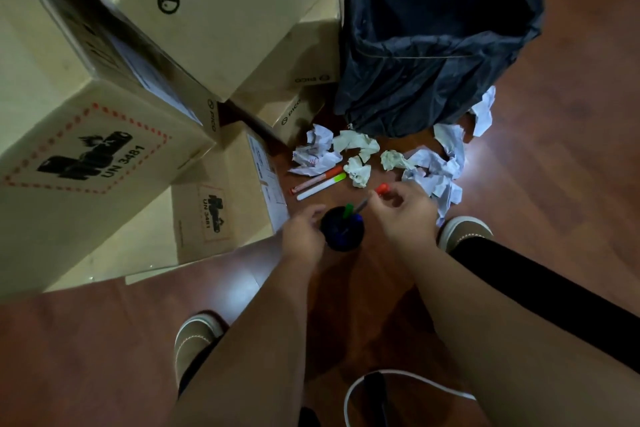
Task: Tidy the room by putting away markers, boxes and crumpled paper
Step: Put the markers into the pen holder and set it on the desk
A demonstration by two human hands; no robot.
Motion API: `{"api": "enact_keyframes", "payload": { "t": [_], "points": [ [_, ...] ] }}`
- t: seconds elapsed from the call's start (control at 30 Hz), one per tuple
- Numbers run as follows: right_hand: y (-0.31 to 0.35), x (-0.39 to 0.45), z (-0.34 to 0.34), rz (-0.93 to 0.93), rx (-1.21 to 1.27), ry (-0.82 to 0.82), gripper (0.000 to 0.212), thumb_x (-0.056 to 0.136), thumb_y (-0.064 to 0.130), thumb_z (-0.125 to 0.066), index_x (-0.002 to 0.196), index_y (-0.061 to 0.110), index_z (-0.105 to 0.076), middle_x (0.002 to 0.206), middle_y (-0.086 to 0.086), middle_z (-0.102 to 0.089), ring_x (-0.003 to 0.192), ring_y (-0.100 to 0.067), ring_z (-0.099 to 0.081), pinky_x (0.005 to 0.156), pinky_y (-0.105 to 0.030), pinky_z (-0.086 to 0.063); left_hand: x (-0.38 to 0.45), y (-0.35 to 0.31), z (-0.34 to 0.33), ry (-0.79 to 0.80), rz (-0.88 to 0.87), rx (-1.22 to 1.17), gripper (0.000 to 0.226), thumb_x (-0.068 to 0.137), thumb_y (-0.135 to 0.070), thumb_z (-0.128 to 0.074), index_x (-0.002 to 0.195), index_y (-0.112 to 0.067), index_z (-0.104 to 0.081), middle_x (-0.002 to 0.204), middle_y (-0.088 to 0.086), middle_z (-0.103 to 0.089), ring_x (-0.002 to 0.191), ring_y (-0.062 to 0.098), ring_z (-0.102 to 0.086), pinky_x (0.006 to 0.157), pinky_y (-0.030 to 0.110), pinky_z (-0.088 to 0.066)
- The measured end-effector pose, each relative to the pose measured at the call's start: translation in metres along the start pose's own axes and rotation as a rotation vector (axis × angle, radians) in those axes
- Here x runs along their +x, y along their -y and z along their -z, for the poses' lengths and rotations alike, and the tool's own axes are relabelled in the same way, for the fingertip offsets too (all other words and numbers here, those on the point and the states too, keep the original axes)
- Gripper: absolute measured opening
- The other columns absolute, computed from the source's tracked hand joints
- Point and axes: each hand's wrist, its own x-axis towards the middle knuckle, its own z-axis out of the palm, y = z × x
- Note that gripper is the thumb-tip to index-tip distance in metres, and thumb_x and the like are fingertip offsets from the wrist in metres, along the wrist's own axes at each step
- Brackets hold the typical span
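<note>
On the floor between the shoes, left hand [300,234] wraps the black cup [342,230] to steady it, grip closed on its side, while right hand [403,210] pinches a red-capped marker [375,193] just above the rim, likely to drop it in. Cup already holds green and blue markers; two markers [318,182] lie near the boxes [221,215], crumpled paper [360,156] below the bin [440,45].

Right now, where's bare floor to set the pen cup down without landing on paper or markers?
Free: the floor between the left shoe and the boxes, and the wide stretch right of the bin bag. Crowded: in front of the cup, where two markers and crumpled paper fill the floor up to the bag.
</note>
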Motion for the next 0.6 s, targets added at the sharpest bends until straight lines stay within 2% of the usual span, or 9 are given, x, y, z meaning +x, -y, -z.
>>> {"api": "enact_keyframes", "payload": {
  "t": [0.1, 0.13, 0.2, 0.27, 0.3, 0.37, 0.43, 0.53, 0.6],
  "points": [
    [-0.014, -0.001, -0.013, -0.051, -0.130, 0.214, 0.023, 0.083, 0.041, -0.070, 0.088, 0.019, -0.074, 0.090, -0.006, -0.064, 0.085, -0.022, -0.062, 0.071, -0.037, -0.054, 0.018, -0.007, 0.010, -0.113, -0.008, 0.001, 0.059, 0.084, 0.014, -0.046, 0.128, -0.021, -0.064, 0.127, 0.005, -0.066, 0.116, 0.019, -0.062, 0.088, 0.011, -0.041],
    [-0.018, 0.000, -0.018, -0.084, -0.170, 0.314, 0.029, 0.082, 0.047, -0.069, 0.095, 0.021, -0.074, 0.095, -0.005, -0.065, 0.092, -0.024, -0.063, 0.076, -0.041, -0.055, 0.026, -0.010, 0.013, -0.129, -0.010, 0.046, 0.060, 0.085, 0.010, -0.046, 0.129, -0.028, -0.063, 0.124, 0.002, -0.067, 0.111, 0.019, -0.064, 0.080, 0.012, -0.043],
    [-0.023, 0.004, -0.028, -0.142, -0.182, 0.423, 0.051, 0.076, 0.064, -0.065, 0.109, 0.025, -0.071, 0.111, -0.005, -0.064, 0.110, -0.026, -0.059, 0.089, -0.048, -0.051, 0.044, -0.014, 0.018, -0.109, -0.029, 0.210, 0.059, 0.090, 0.000, -0.047, 0.130, -0.042, -0.061, 0.120, 0.002, -0.068, 0.100, 0.024, -0.066, 0.075, 0.025, -0.052],
    [-0.022, 0.009, -0.035, -0.191, -0.058, 0.360, 0.067, 0.075, 0.075, -0.054, 0.115, 0.023, -0.067, 0.119, -0.005, -0.062, 0.115, -0.027, -0.055, 0.095, -0.052, -0.046, 0.058, -0.015, 0.020, -0.038, -0.045, 0.323, 0.053, 0.093, -0.006, -0.050, 0.133, -0.039, -0.060, 0.124, 0.007, -0.065, 0.103, 0.029, -0.064, 0.086, 0.035, -0.055],
    [-0.022, 0.015, -0.039, -0.221, 0.007, 0.292, 0.067, 0.079, 0.074, -0.047, 0.112, 0.019, -0.066, 0.115, -0.006, -0.062, 0.111, -0.028, -0.056, 0.094, -0.052, -0.046, 0.068, -0.014, 0.019, -0.020, -0.042, 0.374, 0.049, 0.093, -0.007, -0.052, 0.133, -0.034, -0.060, 0.125, 0.010, -0.064, 0.106, 0.030, -0.063, 0.091, 0.036, -0.054],
    [-0.026, 0.032, -0.046, -0.223, 0.030, 0.170, 0.055, 0.090, 0.058, -0.040, 0.102, 0.011, -0.066, 0.104, -0.009, -0.062, 0.102, -0.031, -0.057, 0.089, -0.046, -0.047, 0.088, -0.011, 0.014, -0.008, -0.022, 0.504, 0.042, 0.094, -0.010, -0.056, 0.132, -0.026, -0.063, 0.123, 0.013, -0.065, 0.106, 0.031, -0.063, 0.093, 0.039, -0.053],
    [-0.033, 0.051, -0.053, -0.175, -0.036, 0.165, 0.037, 0.096, 0.038, -0.042, 0.103, 0.011, -0.067, 0.105, -0.012, -0.062, 0.099, -0.032, -0.057, 0.083, -0.038, -0.046, 0.104, -0.009, 0.008, 0.015, -0.014, 0.611, 0.036, 0.094, -0.012, -0.057, 0.129, -0.019, -0.065, 0.121, 0.015, -0.065, 0.107, 0.032, -0.064, 0.092, 0.041, -0.053],
    [-0.049, 0.076, -0.067, -0.175, -0.190, 0.417, 0.028, 0.098, 0.023, -0.044, 0.112, 0.018, -0.069, 0.107, -0.010, -0.067, 0.086, -0.025, -0.062, 0.072, -0.033, -0.049, 0.120, -0.006, 0.000, 0.046, -0.017, 0.712, 0.033, 0.095, -0.013, -0.058, 0.127, -0.017, -0.066, 0.122, 0.015, -0.065, 0.109, 0.031, -0.064, 0.090, 0.040, -0.053],
    [-0.059, 0.087, -0.080, -0.205, -0.212, 0.627, 0.029, 0.099, 0.022, -0.045, 0.116, 0.020, -0.068, 0.111, -0.005, -0.067, 0.088, -0.019, -0.065, 0.077, -0.032, -0.054, 0.127, 0.000, 0.000, 0.049, -0.009, 0.732, 0.031, 0.096, -0.013, -0.057, 0.125, -0.016, -0.067, 0.120, 0.015, -0.066, 0.108, 0.031, -0.064, 0.087, 0.038, -0.053]
  ]
}}
